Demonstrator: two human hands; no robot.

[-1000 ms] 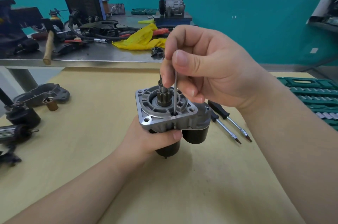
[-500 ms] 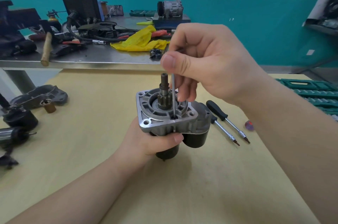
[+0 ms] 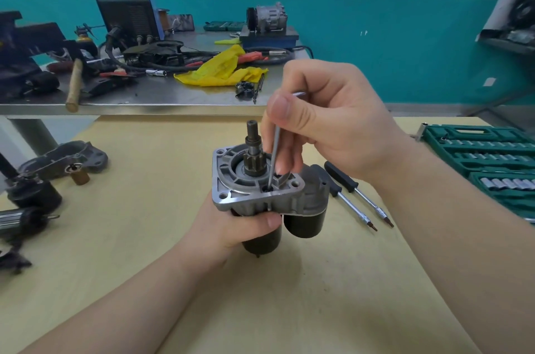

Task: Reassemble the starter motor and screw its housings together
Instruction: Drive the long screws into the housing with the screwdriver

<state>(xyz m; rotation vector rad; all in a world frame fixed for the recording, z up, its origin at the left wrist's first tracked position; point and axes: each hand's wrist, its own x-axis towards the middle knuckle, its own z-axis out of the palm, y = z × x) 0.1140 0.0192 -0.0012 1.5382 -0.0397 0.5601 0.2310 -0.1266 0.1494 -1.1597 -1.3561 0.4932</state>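
Your left hand (image 3: 231, 226) grips motor (image 3: 260, 191) upright off bench (image 3: 289, 295); right hand (image 3: 327, 122) pinches long bolt (image 3: 273, 159) in flange hole beside pinion. Risk: tilted bolt binds or cross-threads w/ housings misaligned.

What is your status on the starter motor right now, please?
Left hand grips starter motor upright. Right hand pinches long bolt, tip in flange hole. Nothing in the way.

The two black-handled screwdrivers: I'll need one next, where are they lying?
In the head view, the screwdrivers lie side by side on the wooden table, just right of the starter motor and below the right hand.
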